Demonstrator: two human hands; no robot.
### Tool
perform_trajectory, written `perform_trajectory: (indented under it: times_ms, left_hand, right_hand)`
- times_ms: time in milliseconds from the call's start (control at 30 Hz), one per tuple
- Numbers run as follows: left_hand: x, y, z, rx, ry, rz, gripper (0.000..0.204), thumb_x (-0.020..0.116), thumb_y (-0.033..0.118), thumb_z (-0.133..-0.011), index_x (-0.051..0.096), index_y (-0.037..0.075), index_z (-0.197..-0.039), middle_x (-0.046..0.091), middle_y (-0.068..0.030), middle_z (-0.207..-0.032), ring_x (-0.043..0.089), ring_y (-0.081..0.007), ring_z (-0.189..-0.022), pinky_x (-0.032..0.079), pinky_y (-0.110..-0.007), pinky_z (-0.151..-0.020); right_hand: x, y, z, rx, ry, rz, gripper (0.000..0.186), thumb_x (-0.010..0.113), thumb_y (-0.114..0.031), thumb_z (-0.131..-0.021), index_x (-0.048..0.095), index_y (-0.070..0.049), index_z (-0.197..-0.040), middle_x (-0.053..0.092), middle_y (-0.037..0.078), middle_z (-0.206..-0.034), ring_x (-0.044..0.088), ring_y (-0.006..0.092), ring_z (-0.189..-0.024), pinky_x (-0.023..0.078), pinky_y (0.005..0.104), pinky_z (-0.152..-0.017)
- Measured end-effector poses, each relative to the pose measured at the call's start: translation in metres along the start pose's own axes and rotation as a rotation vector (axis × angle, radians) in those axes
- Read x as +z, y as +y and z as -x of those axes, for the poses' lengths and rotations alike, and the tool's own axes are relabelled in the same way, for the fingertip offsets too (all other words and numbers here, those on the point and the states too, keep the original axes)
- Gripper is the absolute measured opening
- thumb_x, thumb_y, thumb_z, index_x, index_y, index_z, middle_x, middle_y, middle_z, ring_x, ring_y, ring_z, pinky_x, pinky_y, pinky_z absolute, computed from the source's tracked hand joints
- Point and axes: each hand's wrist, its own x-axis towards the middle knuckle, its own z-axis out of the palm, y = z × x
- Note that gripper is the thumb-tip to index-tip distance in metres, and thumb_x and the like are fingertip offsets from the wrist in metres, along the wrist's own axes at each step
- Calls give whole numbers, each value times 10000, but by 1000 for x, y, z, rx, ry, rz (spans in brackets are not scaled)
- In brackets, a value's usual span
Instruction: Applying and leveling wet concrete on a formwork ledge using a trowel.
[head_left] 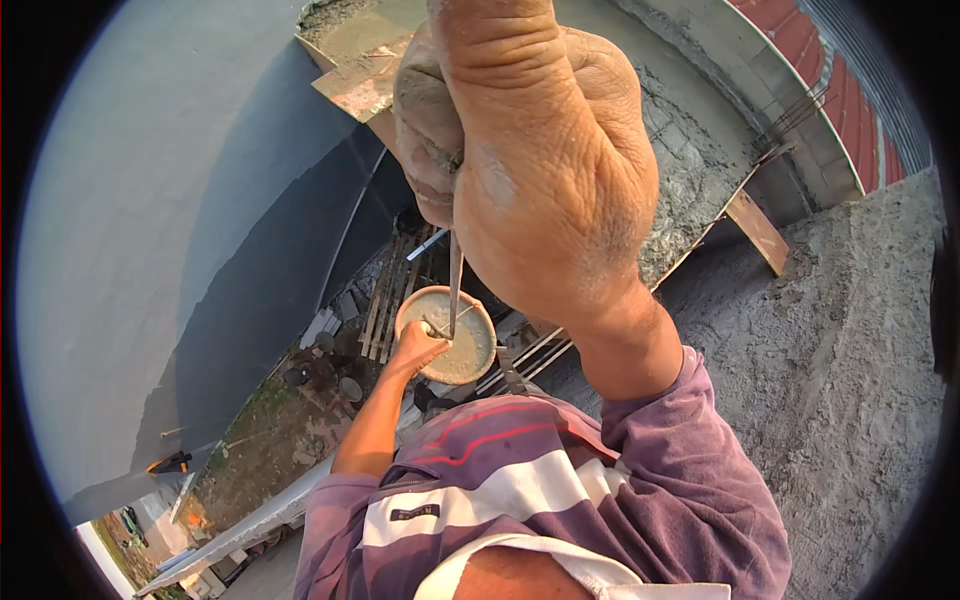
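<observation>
Mortar handling looks like the step: left hand [420, 346] gripping at the left side of the low bucket [491, 352] of grey mix [474, 350], right hand [545, 165] curled tight above. Next probably calls for steadying that bucket. What the right clasps is hidden; the thin strip [454, 285] below is unclear.
</observation>
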Motion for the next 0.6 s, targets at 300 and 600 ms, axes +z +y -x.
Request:
perform_trajectory:
  times_ms: [300, 600]
  left_hand:
    - [5, 72, -6, -176, -75, 170, 234, 775, 58, -724, 725, -58, -921, 696, -54, -803, 632, -121, -662, 488, -277, -565]
    - [-19, 111, 6, -124, 5, 97, 236, 746, 77, -794, 585, 58, -623, 509, 39, -551, 423, -53, -437, 294, -267, -418]
  right_hand:
    - [-79, -102, 35, 100, 198, -42, 581, 378, -442, -1091, 440, -147, -595, 371, -73, -490, 292, 46, -399, 203, 232, -362]
    - [-154, -111, 108, -88, 590, 277, 691, 352, -730, -967, 288, -142, -610, 302, -2, -508, 270, 106, -401, 178, 281, -370]
